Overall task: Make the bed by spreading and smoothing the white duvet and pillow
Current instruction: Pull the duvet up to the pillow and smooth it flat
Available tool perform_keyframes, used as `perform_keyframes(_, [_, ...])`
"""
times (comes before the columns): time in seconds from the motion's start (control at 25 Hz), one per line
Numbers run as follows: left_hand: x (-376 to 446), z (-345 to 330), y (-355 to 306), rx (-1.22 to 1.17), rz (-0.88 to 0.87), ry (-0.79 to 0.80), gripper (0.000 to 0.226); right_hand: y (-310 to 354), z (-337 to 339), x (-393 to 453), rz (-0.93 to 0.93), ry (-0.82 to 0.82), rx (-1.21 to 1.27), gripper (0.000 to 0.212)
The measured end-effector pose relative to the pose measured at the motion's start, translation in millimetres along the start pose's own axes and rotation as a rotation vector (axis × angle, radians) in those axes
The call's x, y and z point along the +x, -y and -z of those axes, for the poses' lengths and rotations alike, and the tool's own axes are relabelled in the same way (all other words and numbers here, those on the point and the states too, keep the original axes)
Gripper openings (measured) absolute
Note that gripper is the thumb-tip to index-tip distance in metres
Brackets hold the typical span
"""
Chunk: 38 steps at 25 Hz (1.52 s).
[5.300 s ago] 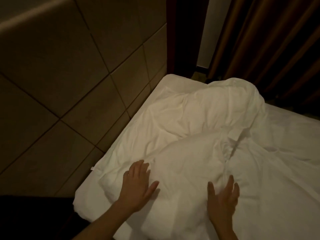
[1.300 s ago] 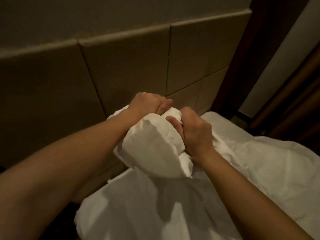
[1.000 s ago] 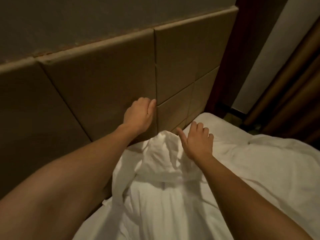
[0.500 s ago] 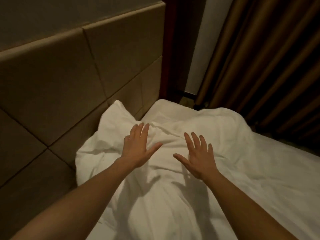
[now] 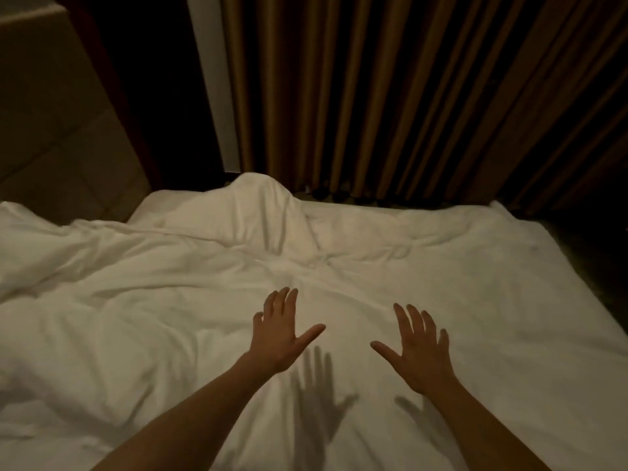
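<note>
The white duvet [image 5: 339,266] lies across the bed, covering most of the visible mattress from the near edge to the far edge by the brown curtain [image 5: 390,96]. Its surface is creased, with ridges running left to right through the middle and a raised hump [image 5: 261,205] at the far edge; whether that hump is the pillow or bunched duvet cannot be told. A padded headboard [image 5: 51,130] stands at the far left. The left hand [image 5: 282,331] and the right hand [image 5: 418,348] are both held palm down with fingers spread and straight, gripping nothing. Separate shadows on the fabric nearer the camera suggest that both hover just above the duvet rather than pressing on it. The duvet appears soft, light and limp: it should fold and bunch under any push and hold no shape of its own. The cover looks smooth, so flat palms are likely to slide over it. For smoothing, apply flat palms and stroke outward from the central ridges. For spreading, pinch an edge or corner and pull; a pull from the middle would probably only raise new folds.
</note>
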<state>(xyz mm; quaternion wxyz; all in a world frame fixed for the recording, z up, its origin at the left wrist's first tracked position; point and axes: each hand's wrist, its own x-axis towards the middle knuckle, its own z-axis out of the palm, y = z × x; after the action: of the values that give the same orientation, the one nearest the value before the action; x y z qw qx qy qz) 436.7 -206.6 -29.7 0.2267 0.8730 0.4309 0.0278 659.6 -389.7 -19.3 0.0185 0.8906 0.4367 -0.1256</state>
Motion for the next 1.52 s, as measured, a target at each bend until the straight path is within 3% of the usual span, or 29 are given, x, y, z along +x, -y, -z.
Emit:
perform_keyframes(0.16, [-60, -102, -123, 0.073, 0.031, 0.114, 0.128, -184, -12, -76, -0.045, 0.018, -0.023, 0.114])
perform_keyframes(0.28, [-91, -146, -216, 0.089, -0.026, 0.127, 0.129, -302, -6, -122, -0.139, -0.004, -0.035, 0.109])
perform_keyframes(0.36, [-107, -162, -275, 0.097, -0.087, 0.115, 0.128, -356, -1, -142, -0.166, 0.015, -0.049, 0.117])
perform_keyframes(0.56, [-147, -204, -400, 0.042, -0.185, 0.085, 0.122, -436, -5, -200, -0.164, 0.026, -0.029, 0.121])
perform_keyframes(0.88, [-227, -291, -500, 0.025, -0.065, 0.158, 0.108, -558, -25, -260, -0.125, 0.093, -0.050, 0.125])
perform_keyframes(1.08, [-195, -332, -581, 0.047, -0.016, 0.125, 0.117, -658, -27, -226, -0.171, 0.124, 0.075, 0.113])
perform_keyframes(1.32, [-95, -403, -715, 0.098, 0.076, 0.090, 0.125, -806, -34, -126, -0.230, 0.153, 0.236, 0.104])
perform_keyframes(1.52, [-29, -466, -806, 0.121, 0.108, 0.113, 0.119, -882, -67, -46, -0.297, 0.200, 0.446, 0.111])
